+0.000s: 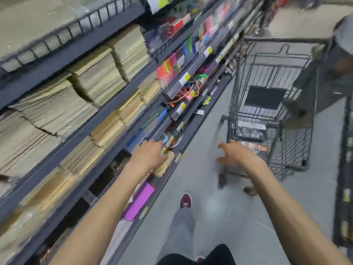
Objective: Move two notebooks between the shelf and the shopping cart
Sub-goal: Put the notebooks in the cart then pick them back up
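Heavy motion blur, so fine detail is soft. The shelf (pixel 57 56) runs along the left from near to far. Its tiers are packed with tan paper stacks (pixel 99 81), with coloured stationery (pixel 172 67) farther along. The shopping cart (pixel 298 142) stands on the floor (pixel 200 131) to the right, just beyond the hands.

In the cart basket:
- a flat dark notebook (pixel 264 97) lies on the bottom, toward the far end
- a shiny wrapped item (pixel 252 130) sits at the near end; probably a notebook too, but the blur won't let me confirm

Left hand (pixel 150 155) is out over the edge of a low shelf tier, grip loose, fingers extended toward the goods there, holding nothing. Right hand (pixel 236 155) is at the cart's near end, grip spread wide with the thumb apart, empty.

A purple pack (pixel 140 201) sits on the bottom tier, nearer the camera. A maroon shoe (pixel 185 201) is on the floor between the arms. Another person (pixel 340 60) stands at the cart's far right.
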Available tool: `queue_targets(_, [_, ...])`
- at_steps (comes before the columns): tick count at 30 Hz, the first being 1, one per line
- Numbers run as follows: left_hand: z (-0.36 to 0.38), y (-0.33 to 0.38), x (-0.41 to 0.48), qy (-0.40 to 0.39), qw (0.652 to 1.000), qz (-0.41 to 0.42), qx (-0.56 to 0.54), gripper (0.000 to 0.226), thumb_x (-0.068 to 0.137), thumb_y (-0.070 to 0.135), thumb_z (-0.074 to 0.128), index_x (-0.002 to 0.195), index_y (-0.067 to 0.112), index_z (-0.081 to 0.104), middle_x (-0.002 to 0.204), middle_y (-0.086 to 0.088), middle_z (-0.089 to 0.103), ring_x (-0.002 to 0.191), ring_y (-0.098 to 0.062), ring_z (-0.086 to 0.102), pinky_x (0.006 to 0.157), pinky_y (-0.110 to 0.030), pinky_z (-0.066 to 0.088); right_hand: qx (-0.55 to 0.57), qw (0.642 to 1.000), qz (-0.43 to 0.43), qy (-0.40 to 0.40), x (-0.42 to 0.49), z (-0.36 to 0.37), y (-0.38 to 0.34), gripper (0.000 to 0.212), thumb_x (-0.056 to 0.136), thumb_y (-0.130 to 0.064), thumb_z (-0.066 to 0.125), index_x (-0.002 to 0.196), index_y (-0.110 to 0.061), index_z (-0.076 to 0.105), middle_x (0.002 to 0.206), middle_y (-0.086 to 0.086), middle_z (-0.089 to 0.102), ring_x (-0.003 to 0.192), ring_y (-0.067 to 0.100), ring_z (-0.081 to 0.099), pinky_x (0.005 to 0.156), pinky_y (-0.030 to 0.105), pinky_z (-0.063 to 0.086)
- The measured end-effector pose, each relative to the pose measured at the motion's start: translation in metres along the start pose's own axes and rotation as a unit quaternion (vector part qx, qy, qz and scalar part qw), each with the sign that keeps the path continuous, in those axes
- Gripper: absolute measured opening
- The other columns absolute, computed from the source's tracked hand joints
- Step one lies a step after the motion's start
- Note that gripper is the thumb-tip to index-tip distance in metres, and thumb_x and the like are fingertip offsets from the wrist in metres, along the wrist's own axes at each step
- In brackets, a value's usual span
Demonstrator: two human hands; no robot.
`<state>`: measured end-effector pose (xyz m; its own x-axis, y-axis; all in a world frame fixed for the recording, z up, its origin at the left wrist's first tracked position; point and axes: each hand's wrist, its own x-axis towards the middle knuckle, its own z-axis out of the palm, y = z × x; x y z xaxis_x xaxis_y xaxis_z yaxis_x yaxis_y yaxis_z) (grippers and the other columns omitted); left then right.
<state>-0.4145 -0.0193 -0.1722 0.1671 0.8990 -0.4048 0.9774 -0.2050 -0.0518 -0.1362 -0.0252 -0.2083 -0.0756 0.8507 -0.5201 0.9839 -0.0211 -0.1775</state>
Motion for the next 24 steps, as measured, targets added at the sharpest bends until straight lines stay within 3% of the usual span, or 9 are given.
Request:
queue_targets(5, [-0.031, 0.024, 0.092, 0.02, 0.996, 0.08, 0.019, 0.046, 0.097, 0.05, 0.051, 0.127, 0.016, 0.052, 0.127, -0.011, 0.057, 0.121, -0.033, 0.052, 0.091, -0.045, 0.048, 0.053, 0.996, 0.078, -0.01, 0.039, -0.013, 0.047, 0.054, 0.093, -0.041, 0.063, 0.14, -0.017, 0.051, 0.138, 0.014, 0.056, 0.124, 0.032, 0.056, 0.1, 0.041, 0.048])
queue_targets(14, [-0.072, 0.097, 0.241, -0.011, 0.976, 0.205, 0.069, 0.045, 0.097, 0.047, 0.051, 0.128, 0.014, 0.051, 0.131, -0.013, 0.056, 0.125, -0.035, 0.05, 0.096, -0.045, 0.044, 0.164, 0.962, 0.218, -0.01, 0.102, -0.016, 0.109, 0.061, 0.092, -0.05, 0.062, 0.145, -0.023, 0.047, 0.149, 0.014, 0.046, 0.132, 0.035, 0.05, 0.109, 0.049, 0.043])
queue_targets(17, [-0.076, 0.141, 0.29, -0.037, 0.96, 0.26, 0.096, 0.045, 0.097, 0.041, 0.052, 0.135, 0.017, 0.051, 0.134, -0.012, 0.055, 0.126, -0.035, 0.049, 0.097, -0.044, 0.043, 0.214, 0.942, 0.26, -0.015, 0.125, -0.003, 0.132, 0.057, 0.093, -0.047, 0.061, 0.143, -0.021, 0.049, 0.147, 0.016, 0.047, 0.134, 0.037, 0.046, 0.111, 0.052, 0.04])
queue_targets(21, [-0.071, 0.185, 0.336, -0.056, 0.932, 0.328, 0.142, 0.048, 0.096, 0.043, 0.052, 0.136, 0.017, 0.051, 0.135, -0.011, 0.056, 0.125, -0.034, 0.052, 0.095, -0.043, 0.046, 0.23, 0.924, 0.304, -0.023, 0.15, 0.02, 0.159, 0.052, 0.09, -0.052, 0.064, 0.132, -0.022, 0.058, 0.138, 0.011, 0.058, 0.124, 0.035, 0.057, 0.107, 0.049, 0.045])
queue_targets(24, [-0.074, 0.221, 0.382, -0.06, 0.909, 0.364, 0.196, 0.048, 0.097, 0.044, 0.05, 0.136, 0.016, 0.05, 0.132, -0.012, 0.059, 0.123, -0.034, 0.054, 0.092, -0.04, 0.047, 0.245, 0.912, 0.328, -0.018, 0.172, 0.029, 0.177, 0.046, 0.092, -0.046, 0.065, 0.128, -0.018, 0.06, 0.136, 0.014, 0.059, 0.124, 0.035, 0.057, 0.106, 0.049, 0.046])
